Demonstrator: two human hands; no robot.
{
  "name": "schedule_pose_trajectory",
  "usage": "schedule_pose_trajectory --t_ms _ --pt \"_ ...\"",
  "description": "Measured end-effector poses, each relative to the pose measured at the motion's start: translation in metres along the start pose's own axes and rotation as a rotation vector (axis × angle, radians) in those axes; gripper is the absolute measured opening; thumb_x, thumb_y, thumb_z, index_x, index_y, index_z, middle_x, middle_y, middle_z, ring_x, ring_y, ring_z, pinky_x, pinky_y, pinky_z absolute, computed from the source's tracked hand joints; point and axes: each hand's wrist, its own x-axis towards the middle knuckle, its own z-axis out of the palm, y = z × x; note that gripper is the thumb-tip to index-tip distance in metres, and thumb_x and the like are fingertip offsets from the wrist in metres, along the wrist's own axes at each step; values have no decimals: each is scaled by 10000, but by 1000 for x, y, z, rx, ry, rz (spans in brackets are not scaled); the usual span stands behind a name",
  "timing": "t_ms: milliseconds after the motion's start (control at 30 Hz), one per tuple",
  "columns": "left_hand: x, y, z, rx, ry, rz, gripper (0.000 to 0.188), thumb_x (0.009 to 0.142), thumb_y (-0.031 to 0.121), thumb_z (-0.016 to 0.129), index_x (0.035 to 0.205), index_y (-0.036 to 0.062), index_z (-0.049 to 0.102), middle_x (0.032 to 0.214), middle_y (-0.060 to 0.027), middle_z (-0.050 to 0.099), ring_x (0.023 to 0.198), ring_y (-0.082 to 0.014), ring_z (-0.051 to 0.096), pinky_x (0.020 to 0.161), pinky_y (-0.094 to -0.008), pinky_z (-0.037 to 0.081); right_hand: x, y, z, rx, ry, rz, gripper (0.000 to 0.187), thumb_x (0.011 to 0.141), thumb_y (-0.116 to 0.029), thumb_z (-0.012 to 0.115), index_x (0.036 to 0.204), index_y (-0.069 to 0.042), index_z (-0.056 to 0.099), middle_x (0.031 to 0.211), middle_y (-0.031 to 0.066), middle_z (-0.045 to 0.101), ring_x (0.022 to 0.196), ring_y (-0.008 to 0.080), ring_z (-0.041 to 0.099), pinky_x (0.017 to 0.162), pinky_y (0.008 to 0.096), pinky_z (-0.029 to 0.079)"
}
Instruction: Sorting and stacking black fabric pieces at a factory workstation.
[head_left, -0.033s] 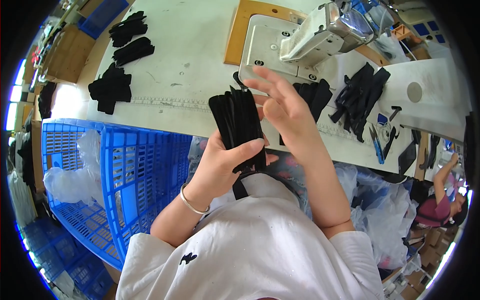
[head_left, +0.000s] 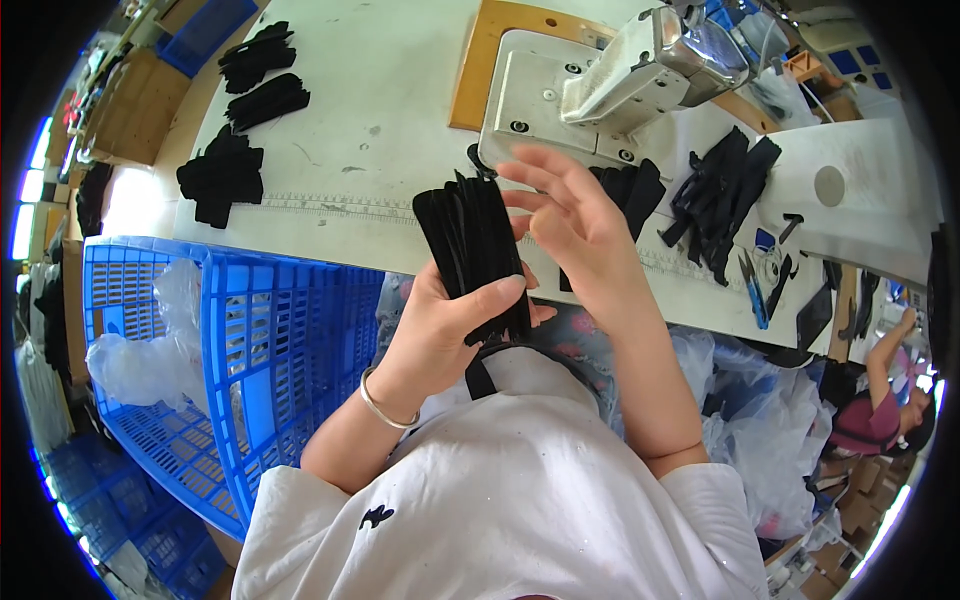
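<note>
My left hand (head_left: 440,320) is wrapped round a thick bundle of black fabric strips (head_left: 465,235), its thumb pressed across the lower front. The strips stand on end, layered side by side, with uneven tips at the top. Just right of the bundle, my right hand (head_left: 575,235) is raised with fingers apart and slightly bent. Its fingertips are near the bundle's upper edge; whether they touch it I cannot tell. Beyond that hand lie more black strips (head_left: 635,190), partly hidden by it, and a looser pile of black strips (head_left: 720,195) farther right.
A white sewing machine (head_left: 620,85) stands at the table's back. Black fabric piles (head_left: 222,178) lie on the table (head_left: 350,130) at left. Blue-handled snips (head_left: 755,295) rest at right. A blue plastic crate (head_left: 290,350) abuts the front edge. Another person (head_left: 875,410) works far right.
My right hand has shifted slightly down and right, its fingers changing their bend. The bundle's top has tilted a little left; my left hand keeps its hold.
</note>
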Motion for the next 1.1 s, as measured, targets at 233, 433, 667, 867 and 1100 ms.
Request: schedule_pose_trajectory --t_ms 233,433,667,867,1100 --pt "0 0 -16 48 -147 -43 358 853 37 683 1178 -13 540 991 -100 653 818 -194 676 767 -368 594 -28 -7 -7 -20 -26 172 373 814 -149 767 1073 -28 527 1092 61 557 941 107 587 783 259 514" --pt "1 -5 -17 72 -200 4 294 853 18 677 1125 -13 571 979 -98 660 840 -193 674 757 -353 595 -28 0 -5 -108 -4 17 308 825 -55 729 1046 -39 515 996 47 542 815 98 596 638 230 517" --pt "-2 -3 -12 57 -181 -14 356 869 152 677 1145 -41 560 927 -133 665 805 -239 680 722 -367 575 -31 9 -1 -138 110 -206 413 837 42 628 1198 -52 451 994 47 533 836 98 569 706 253 495" --pt "-2 -4 -17 35 -200 -34 331 879 118 677 1152 -28 560 997 -113 657 845 -208 673 769 -376 590 -32 -3 -2 -634 86 -285 183 804 -52 686 972 -60 614 917 55 522 770 132 527 666 261 451" --pt "-5 -8 -19 45 -248 9 285 897 80 664 1153 0 569 1036 -77 652 918 -175 655 844 -340 561 -31 -8 -1 -660 99 -230 233 751 -147 777 863 -58 594 848 27 481 727 127 488 629 256 421"
